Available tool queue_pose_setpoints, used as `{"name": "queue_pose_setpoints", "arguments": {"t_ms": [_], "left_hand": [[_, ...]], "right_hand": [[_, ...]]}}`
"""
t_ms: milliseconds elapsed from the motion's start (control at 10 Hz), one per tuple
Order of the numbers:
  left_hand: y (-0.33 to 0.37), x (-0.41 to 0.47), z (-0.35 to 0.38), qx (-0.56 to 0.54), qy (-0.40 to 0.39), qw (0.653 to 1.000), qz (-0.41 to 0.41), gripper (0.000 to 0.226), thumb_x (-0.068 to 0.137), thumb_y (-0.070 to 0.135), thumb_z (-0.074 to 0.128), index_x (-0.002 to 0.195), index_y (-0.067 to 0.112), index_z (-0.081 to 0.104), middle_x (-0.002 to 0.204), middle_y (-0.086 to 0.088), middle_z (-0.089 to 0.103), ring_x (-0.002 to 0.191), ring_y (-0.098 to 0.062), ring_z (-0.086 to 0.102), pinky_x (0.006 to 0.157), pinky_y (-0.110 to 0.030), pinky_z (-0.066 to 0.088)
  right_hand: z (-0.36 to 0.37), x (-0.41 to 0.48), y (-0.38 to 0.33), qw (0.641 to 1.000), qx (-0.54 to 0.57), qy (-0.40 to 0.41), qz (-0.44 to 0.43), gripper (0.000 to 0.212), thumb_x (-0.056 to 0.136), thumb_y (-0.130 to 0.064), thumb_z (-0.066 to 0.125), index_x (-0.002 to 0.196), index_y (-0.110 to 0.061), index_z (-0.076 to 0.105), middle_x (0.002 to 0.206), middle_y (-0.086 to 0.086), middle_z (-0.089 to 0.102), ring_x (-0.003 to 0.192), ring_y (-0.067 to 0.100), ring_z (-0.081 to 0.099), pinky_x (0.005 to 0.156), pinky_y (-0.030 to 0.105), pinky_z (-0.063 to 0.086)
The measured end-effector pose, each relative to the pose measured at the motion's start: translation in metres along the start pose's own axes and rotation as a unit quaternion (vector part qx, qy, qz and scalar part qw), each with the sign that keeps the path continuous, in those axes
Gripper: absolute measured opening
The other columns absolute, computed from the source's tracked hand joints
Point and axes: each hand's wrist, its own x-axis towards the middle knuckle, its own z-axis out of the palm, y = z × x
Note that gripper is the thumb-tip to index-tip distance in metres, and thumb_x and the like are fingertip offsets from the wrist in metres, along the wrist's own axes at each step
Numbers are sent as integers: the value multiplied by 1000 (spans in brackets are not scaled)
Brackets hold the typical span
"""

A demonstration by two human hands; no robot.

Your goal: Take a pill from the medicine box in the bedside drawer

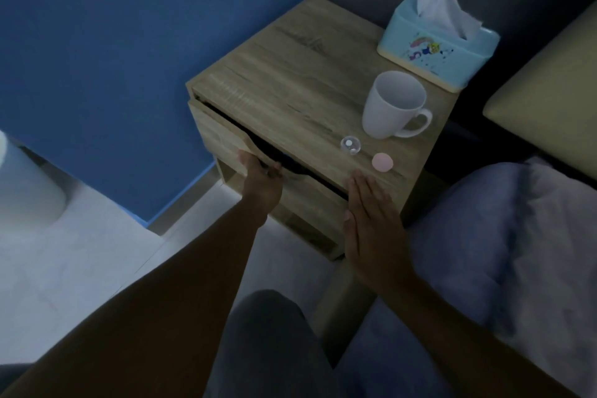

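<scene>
Two hands are at the nightstand, and the drawer (226, 142) decides what comes next. My left hand (261, 181) has its fingers (274, 168) hooked over the scooped cut-out in the drawer front, clenched on that edge, while the drawer stands only a crack open, a dark slit running along its top. My right hand (371, 220) lies flat and released, palm down on the near right corner of the tabletop (290, 74), holding nothing; I judge it steadies the cabinet. The medicine box is not visible: presumably it sits inside the drawer, behind and below my left fingers. The drawer's long axis runs left to right across me, so the pull must come straight toward my knees. Left hand is nearer. A small clear capsule (350, 145) and a pink disc (382, 162) sit just beyond my right fingertips, near the mug (392, 105).
</scene>
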Motion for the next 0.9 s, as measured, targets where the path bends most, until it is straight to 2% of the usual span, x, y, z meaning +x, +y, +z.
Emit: {"name": "queue_pose_setpoints", "arguments": {"t_ms": [100,200,300,400,500,700,800,900], "left_hand": [[1,6,6,-5,1,1000,-5,82,97,31,49,153,22,-11,154,-7,33,141,-28,31,108,-40,31],[2,10,9,-11,-3,1000,-13,82,98,30,49,153,23,-11,156,-7,31,143,-28,29,115,-48,28],[2,13,13,-19,0,1000,-7,82,97,28,50,153,23,-10,154,-6,33,141,-25,31,111,-40,30],[1,15,16,-21,9,1000,4,79,97,23,49,154,23,-7,153,-4,35,140,-21,34,99,-27,31],[-2,21,18,-23,8,1000,-2,80,97,21,48,154,26,-8,154,-4,35,141,-23,34,98,-29,31],[-1,27,17,-17,-6,1000,-21,73,97,22,47,154,28,0,152,-5,38,139,-26,35,104,-36,32],[4,23,7,22,-18,999,-25,70,98,19,44,154,30,3,152,-7,37,137,-27,37,105,-37,36],[3,7,-4,116,-21,993,-32,64,101,23,39,154,30,4,156,-12,32,133,-28,42,84,-26,37]], "right_hand": [[1,0,1,1000,-3,3,-2,57,102,-30,27,155,-9,29,163,8,25,153,22,18,124,45,21],[1,0,1,1000,-4,7,-4,56,101,-28,31,154,-9,31,163,8,27,152,22,19,123,45,22],[3,0,2,1000,-8,10,0,56,101,-28,31,154,-9,32,163,8,28,152,22,19,123,46,23],[5,-1,3,1000,-11,15,-1,56,101,-28,32,154,-10,31,163,7,26,153,21,18,124,44,21],[6,-1,3,1000,-7,20,-4,56,101,-28,32,154,-10,30,163,7,26,153,21,19,123,45,22],[5,0,0,1000,5,13,7,56,102,-29,29,154,-10,31,163,6,27,153,21,19,123,45,22],[1,0,-2,1000,8,15,-2,56,102,-29,29,154,-10,32,163,7,27,152,22,20,124,45,20],[-3,0,-2,1000,2,12,4,56,101,-27,32,154,-10,31,163,7,27,152,22,20,124,44,20]]}}
